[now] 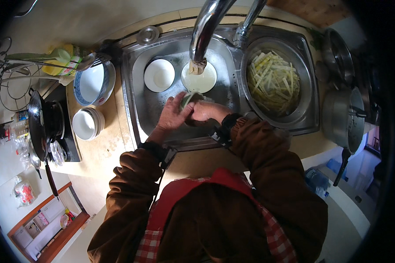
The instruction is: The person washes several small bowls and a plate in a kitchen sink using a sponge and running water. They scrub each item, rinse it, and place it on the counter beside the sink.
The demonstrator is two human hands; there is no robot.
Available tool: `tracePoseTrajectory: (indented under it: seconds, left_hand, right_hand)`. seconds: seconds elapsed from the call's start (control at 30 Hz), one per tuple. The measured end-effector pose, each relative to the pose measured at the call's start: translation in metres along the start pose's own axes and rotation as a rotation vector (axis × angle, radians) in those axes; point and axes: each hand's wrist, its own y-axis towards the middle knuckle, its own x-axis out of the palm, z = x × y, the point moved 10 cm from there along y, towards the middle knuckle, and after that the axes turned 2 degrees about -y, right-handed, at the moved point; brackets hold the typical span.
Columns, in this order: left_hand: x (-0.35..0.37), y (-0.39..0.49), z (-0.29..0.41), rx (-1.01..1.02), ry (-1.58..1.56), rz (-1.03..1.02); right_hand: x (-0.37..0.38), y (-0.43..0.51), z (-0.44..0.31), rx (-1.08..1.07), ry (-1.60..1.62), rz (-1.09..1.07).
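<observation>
Over the left sink basin (138, 108) my left hand (173, 113) grips a small greenish bowl (192, 97), which is tilted on its side. My right hand (205, 111) presses close against the same bowl. Its fingers are partly hidden, so whether it holds something as well cannot be told. Behind my hands, a white bowl (159, 75) rests on the basin floor. Beside it a second white bowl (204, 80) contains cloudy liquid, and suds cling to the steel around both.
A chrome faucet (202, 36) with a cloth-wrapped spout overhangs the basin. In the right basin sits a metal bowl (247, 93) of cut pale-green strips in water. Stacked white bowls (85, 126), a blue-patterned bowl (89, 85) and a wok (38, 125) stand left; a saucepan (339, 121) stands right.
</observation>
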Motion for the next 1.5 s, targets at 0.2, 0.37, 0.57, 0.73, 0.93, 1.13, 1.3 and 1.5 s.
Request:
tracePoseTrajectory:
  seconds: [0.2, 0.37, 0.57, 0.73, 0.93, 1.13, 1.3, 1.5]
  left_hand:
    - [-0.011, -0.013, -0.016, -0.055, 0.334, 0.049]
    - [-0.01, -0.019, -0.072, -0.328, 0.163, -0.076]
    - [0.01, -0.035, -0.089, -0.622, -0.424, -0.143]
    - [0.023, -0.047, -0.055, -0.659, -0.873, -0.263]
    - [0.019, -0.053, -0.012, -0.46, -0.942, -0.324]
    - [-0.05, -0.041, 0.004, -0.086, -0.327, 0.306]
    - [-0.081, -0.043, 0.026, 0.164, -0.109, 0.536]
    - [-0.085, -0.044, 0.029, 0.337, -0.438, 0.305]
  right_hand:
    - [-0.006, 0.001, 0.054, 0.149, -0.472, 0.224]
    - [-0.027, -0.019, 0.039, 0.069, -0.312, 0.248]
    - [-0.064, -0.081, -0.057, -0.463, 0.188, 0.243]
    - [-0.064, -0.096, -0.094, -0.528, -0.303, 0.732]
    - [-0.063, -0.053, -0.063, -0.248, -0.208, 0.609]
    - [-0.058, -0.05, -0.016, 0.045, 0.759, 0.651]
    - [0.021, -0.034, -0.06, -0.008, 1.534, 0.117]
    - [-0.019, -0.038, -0.054, -0.125, 1.346, 0.409]
